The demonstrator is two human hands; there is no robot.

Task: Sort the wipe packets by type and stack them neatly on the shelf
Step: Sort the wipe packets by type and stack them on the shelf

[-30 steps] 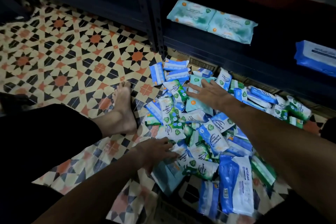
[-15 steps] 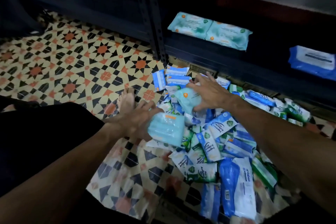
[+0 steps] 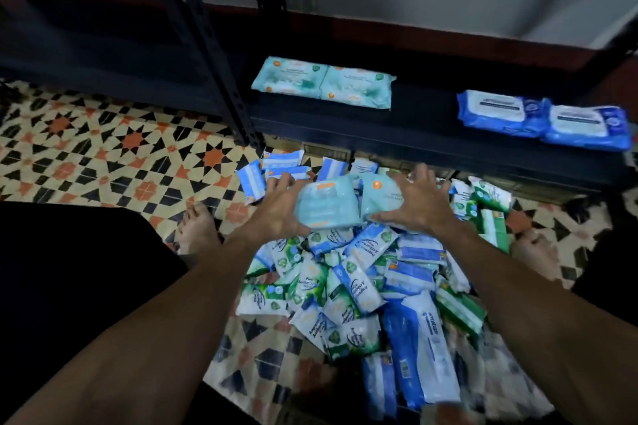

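A heap of wipe packets [image 3: 362, 286] in blue, white and green lies on the tiled floor in front of a dark metal shelf [image 3: 431, 134]. My left hand [image 3: 279, 210] holds a pale teal packet [image 3: 326, 205] above the heap. Beside it my right hand [image 3: 417, 203] holds a second pale teal packet [image 3: 381, 195], the two packets touching side by side. On the shelf lie two matching teal packets [image 3: 324, 83] at the left and two blue packets [image 3: 545, 117] at the right.
A slanted shelf post [image 3: 203, 45] stands left of the packets on the shelf. My bare feet [image 3: 196, 231] rest on the patterned tiles either side of the heap. Cardboard [image 3: 331, 150] shows under the shelf edge.
Both hands have lifted their teal packets off the heap and brought them together, moving up toward the shelf. The view has tilted upward, showing more of the shelf.
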